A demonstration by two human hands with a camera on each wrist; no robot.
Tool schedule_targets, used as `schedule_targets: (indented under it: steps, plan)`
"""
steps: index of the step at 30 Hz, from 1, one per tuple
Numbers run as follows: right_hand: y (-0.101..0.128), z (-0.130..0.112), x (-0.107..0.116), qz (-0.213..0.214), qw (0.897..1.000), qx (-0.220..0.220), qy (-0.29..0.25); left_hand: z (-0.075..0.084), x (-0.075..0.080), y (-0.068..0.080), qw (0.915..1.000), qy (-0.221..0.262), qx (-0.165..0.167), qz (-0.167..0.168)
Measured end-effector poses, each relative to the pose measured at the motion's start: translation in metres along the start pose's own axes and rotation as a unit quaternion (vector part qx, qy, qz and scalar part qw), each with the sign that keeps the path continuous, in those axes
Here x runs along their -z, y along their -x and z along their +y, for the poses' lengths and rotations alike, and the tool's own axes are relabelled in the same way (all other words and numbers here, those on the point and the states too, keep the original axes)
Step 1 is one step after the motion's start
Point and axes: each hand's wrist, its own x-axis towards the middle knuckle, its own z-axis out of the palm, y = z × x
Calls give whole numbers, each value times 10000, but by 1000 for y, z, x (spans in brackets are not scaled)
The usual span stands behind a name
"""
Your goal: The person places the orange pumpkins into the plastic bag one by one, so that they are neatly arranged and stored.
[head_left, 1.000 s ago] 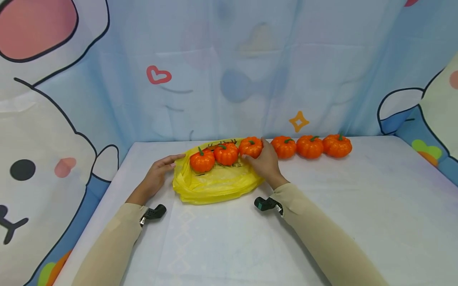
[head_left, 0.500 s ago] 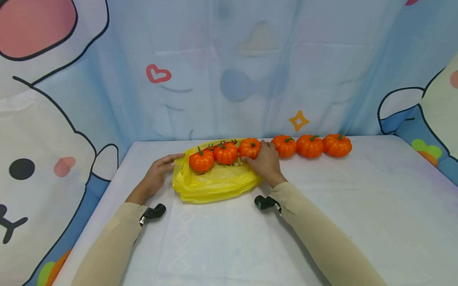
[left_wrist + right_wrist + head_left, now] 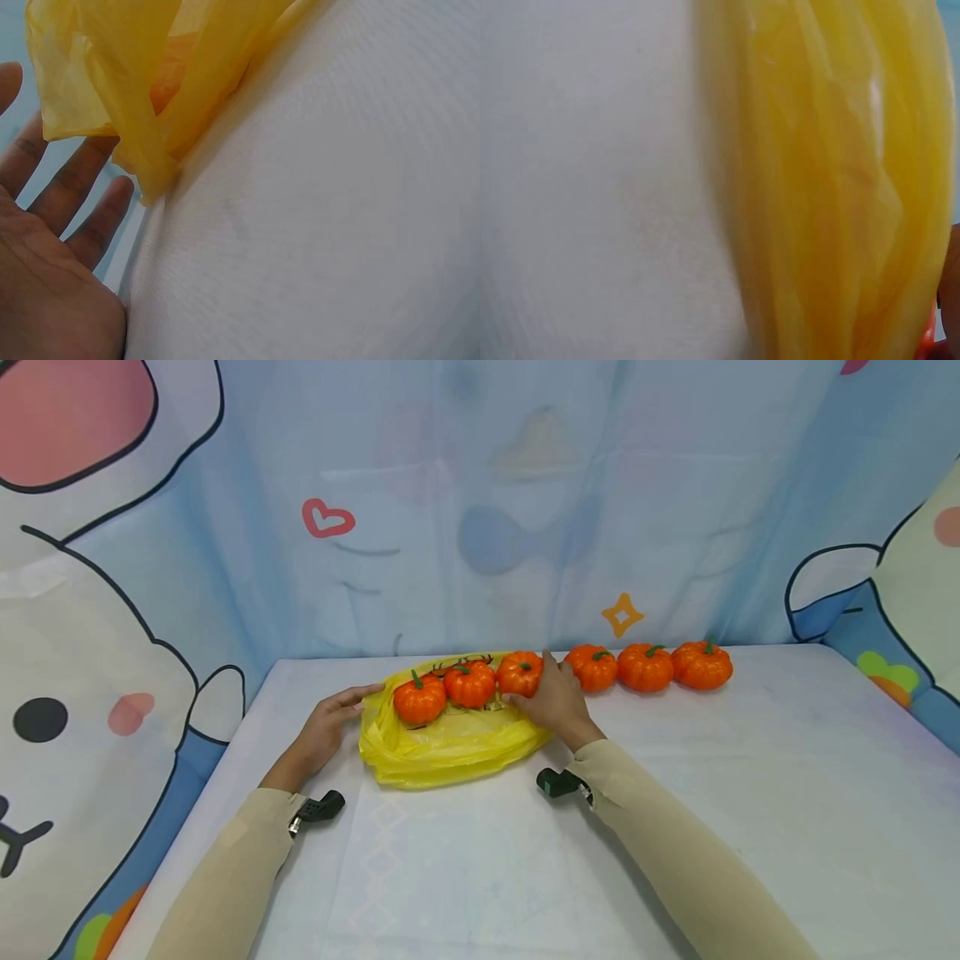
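A yellow plastic bag (image 3: pixel 450 760) lies on the table with its mouth spread toward the back. Two small orange pumpkins (image 3: pixel 470 684) with green stems sit in its opening. A third pumpkin (image 3: pixel 517 674) is held by my right hand (image 3: pixel 558 697) at the bag's right edge, thumb in front and fingers behind. At the bag's left edge, my left hand (image 3: pixel 322 735) has its fingers extended, fingertips against the plastic. In the right wrist view, the bag (image 3: pixel 840 187) hides most of that hand's work; a bit of orange shows at the lower right.
Right of my right hand, three more pumpkins (image 3: pixel 645 668) stand in a row along the back of the white table (image 3: pixel 712 793). Behind the table hangs a light blue printed curtain (image 3: pixel 495 460). Each sleeve carries a black wrist camera (image 3: pixel 322 806).
The pumpkin in my right hand has turned slightly and come a little nearer. My left hand, the bag and the other pumpkins keep their places.
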Motion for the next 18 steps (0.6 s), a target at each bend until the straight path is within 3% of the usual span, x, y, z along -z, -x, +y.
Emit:
schedule_targets:
  steps: [10, 14, 18]
  plan:
    - [7, 6, 16, -227, 9991, 257, -234, -3, 0, 1, 9999, 97, -36, -16]
    - [14, 12, 36, -323, 9977, 238, -541, -3, 0, 1, 10000, 76, -37, 12]
    - [22, 21, 62, -48, 9969, 205, -761, -3, 0, 1, 10000, 36, -35, 29]
